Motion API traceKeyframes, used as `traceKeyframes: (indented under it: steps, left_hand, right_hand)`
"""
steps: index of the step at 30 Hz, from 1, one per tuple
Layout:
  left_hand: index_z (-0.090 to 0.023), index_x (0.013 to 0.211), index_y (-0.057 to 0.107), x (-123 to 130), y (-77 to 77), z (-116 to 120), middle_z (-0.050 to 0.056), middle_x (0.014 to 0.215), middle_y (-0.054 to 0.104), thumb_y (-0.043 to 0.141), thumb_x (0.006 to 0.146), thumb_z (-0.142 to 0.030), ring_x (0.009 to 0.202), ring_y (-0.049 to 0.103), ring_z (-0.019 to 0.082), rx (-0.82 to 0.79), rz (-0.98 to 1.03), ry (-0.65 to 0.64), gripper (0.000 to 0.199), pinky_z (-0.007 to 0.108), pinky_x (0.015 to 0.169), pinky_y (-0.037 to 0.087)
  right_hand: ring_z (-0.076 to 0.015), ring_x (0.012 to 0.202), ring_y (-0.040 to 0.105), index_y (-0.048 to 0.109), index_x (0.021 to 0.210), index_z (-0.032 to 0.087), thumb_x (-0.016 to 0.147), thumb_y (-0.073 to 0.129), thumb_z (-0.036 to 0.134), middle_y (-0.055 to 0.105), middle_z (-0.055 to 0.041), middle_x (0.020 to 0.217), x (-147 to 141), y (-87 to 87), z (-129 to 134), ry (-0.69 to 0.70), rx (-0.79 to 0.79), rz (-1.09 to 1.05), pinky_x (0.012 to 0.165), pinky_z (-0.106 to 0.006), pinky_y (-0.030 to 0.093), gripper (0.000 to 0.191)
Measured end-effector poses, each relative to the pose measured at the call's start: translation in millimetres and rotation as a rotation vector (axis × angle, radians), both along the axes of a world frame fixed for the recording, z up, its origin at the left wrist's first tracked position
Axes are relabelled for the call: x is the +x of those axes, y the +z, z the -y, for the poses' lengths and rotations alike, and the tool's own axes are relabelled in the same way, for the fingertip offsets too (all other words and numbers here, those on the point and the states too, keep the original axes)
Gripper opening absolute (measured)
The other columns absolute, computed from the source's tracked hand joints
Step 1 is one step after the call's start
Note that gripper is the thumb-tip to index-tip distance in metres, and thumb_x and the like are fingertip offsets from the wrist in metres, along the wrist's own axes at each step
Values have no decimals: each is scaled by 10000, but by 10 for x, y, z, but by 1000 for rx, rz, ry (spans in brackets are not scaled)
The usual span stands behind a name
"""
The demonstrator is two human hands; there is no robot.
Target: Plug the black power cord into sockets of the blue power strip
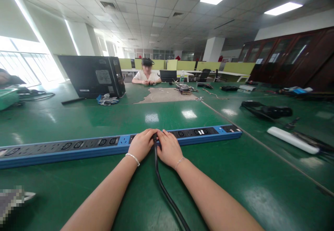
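A long blue and black power strip [206,138], with rows of sockets, lies across the green table. My left hand [142,142] and my right hand [169,147] meet over its middle, fingers bent and closed around the end of a thick black power cord [161,182]. That cord end sits at the strip between the two hands; my fingers cover most of it, so how far it is in a socket cannot be made out. From there the cord runs down toward me between my forearms.
Behind the strip stand a black computer case [94,76] and gloves [107,99]. Across the green table [125,114] sits another person [147,75]. To the right lie a long white object [292,140] and a black item [266,110]. A bottle [182,77] stands farther back.
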State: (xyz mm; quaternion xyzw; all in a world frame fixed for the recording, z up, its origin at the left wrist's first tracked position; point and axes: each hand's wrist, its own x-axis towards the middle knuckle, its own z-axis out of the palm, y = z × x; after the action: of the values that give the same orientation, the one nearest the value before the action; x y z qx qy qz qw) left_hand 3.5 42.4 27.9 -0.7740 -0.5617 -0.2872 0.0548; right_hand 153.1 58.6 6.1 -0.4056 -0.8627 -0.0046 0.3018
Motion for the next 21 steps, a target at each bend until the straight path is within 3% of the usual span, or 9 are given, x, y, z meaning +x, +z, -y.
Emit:
traceKeyframes:
  steps: [12,21]
  left_hand:
    - [-277,1068,565,-5,46,39,1,1071,623,437,824,-255,967,584,150,-58,58,20,277,282,869,455]
    - [-283,1031,570,45,53,26,-6,1016,641,444,800,-237,933,597,180,-61,64,130,267,318,822,458]
  right_hand:
    - [-203,1259,359,424,1304,128,772,468,193,501,-85,1309,29,3,1,14,8,10,1051,-377,260,538]
    - [-214,1254,361,413,1316,115,762,462,191,493,-76,1318,10,12,8,3,-9,-3,1058,-370,246,562]
